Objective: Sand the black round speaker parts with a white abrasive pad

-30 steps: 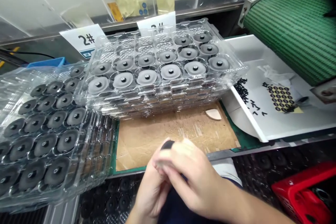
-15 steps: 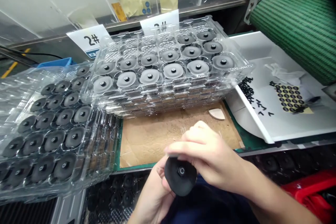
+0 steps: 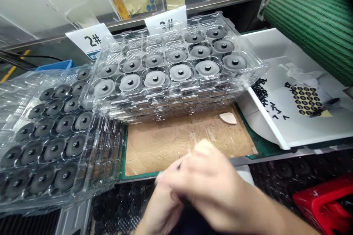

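Black edges of a disc-shaped part point(image 3: 179, 166) were seen between the two hands at the lower centre of the view; the part was largely concealed and blurred by motion. The right hand point(image 3: 212, 183) was positioned over the left hand point(image 3: 162, 205). The right-hand fingers point(image 3: 205, 158) were held close together and curved over the part, but pinching could not be confirmed. The state of the left-hand fingers could not be determined, as they were obscured.

Both hands were held just in front of a cardboard sheet point(image 3: 187, 139) laid on a green mat point(image 3: 261, 136). A stack of clear plastic trays point(image 3: 171, 108) containing grey discs point(image 3: 180, 72) was placed beyond the sheet. A second clear tray stack point(image 3: 106, 154) containing black discs point(image 3: 54, 148) was placed to the left. A white tray point(image 3: 275, 132) was located to the right, and a red plastic crate point(image 3: 322, 205) was located at the lower right.
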### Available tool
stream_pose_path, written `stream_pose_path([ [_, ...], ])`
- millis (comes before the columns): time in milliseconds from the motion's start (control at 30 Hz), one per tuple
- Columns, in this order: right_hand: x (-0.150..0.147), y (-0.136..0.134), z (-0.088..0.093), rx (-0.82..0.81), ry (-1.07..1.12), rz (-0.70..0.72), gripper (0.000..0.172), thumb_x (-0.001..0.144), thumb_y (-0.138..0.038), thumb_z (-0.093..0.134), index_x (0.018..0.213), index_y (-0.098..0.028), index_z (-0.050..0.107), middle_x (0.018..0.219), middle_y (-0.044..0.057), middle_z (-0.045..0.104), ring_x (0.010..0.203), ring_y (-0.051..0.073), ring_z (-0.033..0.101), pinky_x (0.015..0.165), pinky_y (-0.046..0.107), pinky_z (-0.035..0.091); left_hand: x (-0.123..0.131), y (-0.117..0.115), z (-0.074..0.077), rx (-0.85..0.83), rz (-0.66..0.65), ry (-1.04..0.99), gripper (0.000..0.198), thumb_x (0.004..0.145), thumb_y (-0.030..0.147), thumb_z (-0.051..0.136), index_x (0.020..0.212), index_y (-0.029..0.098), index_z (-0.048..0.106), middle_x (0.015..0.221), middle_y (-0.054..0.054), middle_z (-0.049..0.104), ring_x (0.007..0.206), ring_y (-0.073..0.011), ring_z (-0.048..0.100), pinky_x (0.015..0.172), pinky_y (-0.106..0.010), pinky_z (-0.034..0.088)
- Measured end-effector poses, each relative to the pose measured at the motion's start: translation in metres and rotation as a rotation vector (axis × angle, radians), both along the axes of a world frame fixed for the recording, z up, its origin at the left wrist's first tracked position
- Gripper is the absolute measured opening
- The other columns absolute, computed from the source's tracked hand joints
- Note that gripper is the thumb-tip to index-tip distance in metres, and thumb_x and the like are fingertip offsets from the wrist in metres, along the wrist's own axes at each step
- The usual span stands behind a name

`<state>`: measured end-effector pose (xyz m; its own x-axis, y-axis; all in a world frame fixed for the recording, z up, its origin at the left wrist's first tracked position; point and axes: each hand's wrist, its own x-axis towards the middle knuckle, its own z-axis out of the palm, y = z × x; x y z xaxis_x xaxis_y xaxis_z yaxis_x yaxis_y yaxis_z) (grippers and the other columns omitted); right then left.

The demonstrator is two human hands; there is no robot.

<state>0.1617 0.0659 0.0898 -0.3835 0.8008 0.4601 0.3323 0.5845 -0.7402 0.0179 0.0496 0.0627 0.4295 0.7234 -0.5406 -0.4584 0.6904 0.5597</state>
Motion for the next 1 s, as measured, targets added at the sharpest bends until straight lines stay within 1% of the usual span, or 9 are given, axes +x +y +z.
stream_pose_path([
  [100, 0.012, 0.012, -0.029, -0.273, 0.113, -0.275, 0.021, 0.09, -0.022, 0.049, 0.106, -0.021, 0.063, 0.092, 0.003, 0.065, 0.082, 0.015, 0.059, 0.074, 0.029, 0.046, -0.006, -0.002, -0.001, -0.021, 0.082, -0.051, 0.063, 0.055, 0.04, 0.081, 0.113, 0.026, 0.062, 0.109, -0.007, 0.068, 0.094, -0.0227, 0.065, 0.083, -0.03, 0.051],
  [200, 0.022, 0.014, -0.078, -0.527, 0.091, -0.343, 0.023, 0.088, -0.028, 0.05, 0.104, -0.02, 0.065, 0.099, 0.006, 0.063, 0.092, 0.018, 0.061, 0.078, 0.031, 0.05, -0.014, -0.002, -0.006, -0.036, 0.17, -0.072, 0.059, 0.062, 0.036, 0.078, 0.118, 0.033, 0.057, 0.119, -0.006, 0.064, 0.099, -0.0246, 0.064, 0.086, -0.034, 0.051],
  [333, 0.021, -0.006, -0.14, -0.599, -0.037, -0.359, 0.021, 0.083, -0.026, 0.054, 0.095, -0.018, 0.069, 0.091, 0.007, 0.061, 0.084, 0.019, 0.063, 0.074, 0.035, 0.053, -0.02, 0.002, -0.017, -0.043, 0.22, -0.089, 0.054, 0.066, 0.035, 0.075, 0.117, 0.032, 0.058, 0.123, -0.007, 0.062, 0.11, -0.0261, 0.06, 0.089, -0.032, 0.05],
  [467, 0.013, -0.031, -0.161, -0.626, -0.145, -0.396, 0.043, 0.073, -0.024, 0.067, 0.116, -0.019, 0.062, 0.106, 0.008, 0.053, 0.057, 0.01, 0.058, 0.057, 0.03, 0.054, -0.02, 0.006, -0.023, -0.033, 0.275, -0.116, 0.054, 0.066, 0.038, 0.074, 0.117, 0.029, 0.057, 0.126, -0.009, 0.061, 0.111, -0.0268, 0.059, 0.088, -0.032, 0.051],
  [533, 0.011, -0.037, -0.16, -0.612, -0.192, -0.448, 0.038, 0.079, -0.025, 0.06, 0.117, -0.019, 0.061, 0.106, 0.009, 0.051, 0.058, 0.011, 0.058, 0.059, 0.032, 0.054, -0.019, 0.007, -0.024, -0.032, 0.304, -0.114, 0.056, 0.066, 0.04, 0.073, 0.117, 0.027, 0.057, 0.126, -0.01, 0.061, 0.111, -0.0274, 0.06, 0.089, -0.033, 0.051],
  [667, 0.014, -0.032, -0.156, -0.567, -0.228, -0.518, 0.026, 0.084, -0.031, 0.054, 0.1, -0.015, 0.068, 0.088, 0.008, 0.057, 0.08, 0.023, 0.061, 0.074, 0.041, 0.051, -0.019, 0.006, -0.024, -0.031, 0.33, -0.107, 0.053, 0.07, 0.039, 0.071, 0.118, 0.026, 0.055, 0.123, -0.011, 0.062, 0.113, -0.0283, 0.058, 0.094, -0.037, 0.048],
  [767, 0.019, -0.021, -0.144, -0.584, -0.177, -0.51, 0.025, 0.085, -0.032, 0.056, 0.099, -0.014, 0.066, 0.073, 0.005, 0.06, 0.077, 0.022, 0.061, 0.071, 0.036, 0.052, -0.019, 0.004, -0.024, -0.032, 0.324, -0.093, 0.054, 0.071, 0.037, 0.071, 0.12, 0.026, 0.054, 0.124, -0.011, 0.062, 0.114, -0.0282, 0.057, 0.098, -0.038, 0.044],
  [867, 0.015, -0.01, -0.107, -0.601, -0.078, -0.5, 0.026, 0.09, -0.032, 0.047, 0.107, -0.015, 0.059, 0.079, 0.004, 0.064, 0.071, 0.017, 0.063, 0.063, 0.028, 0.053, -0.015, 0.003, -0.024, -0.027, 0.31, -0.061, 0.055, 0.068, 0.037, 0.073, 0.119, 0.025, 0.056, 0.124, -0.01, 0.061, 0.114, -0.0274, 0.057, 0.098, -0.037, 0.044],
  [1000, -0.008, -0.003, -0.037, -0.463, 0.138, -0.321, 0.02, 0.092, -0.028, 0.047, 0.109, -0.021, 0.057, 0.103, 0.004, 0.064, 0.092, 0.015, 0.062, 0.078, 0.025, 0.051, -0.01, 0.0, -0.026, 0.031, 0.289, -0.022, 0.063, 0.063, 0.04, 0.077, 0.119, 0.022, 0.057, 0.122, -0.01, 0.062, 0.113, -0.0264, 0.057, 0.095, -0.033, 0.046],
])
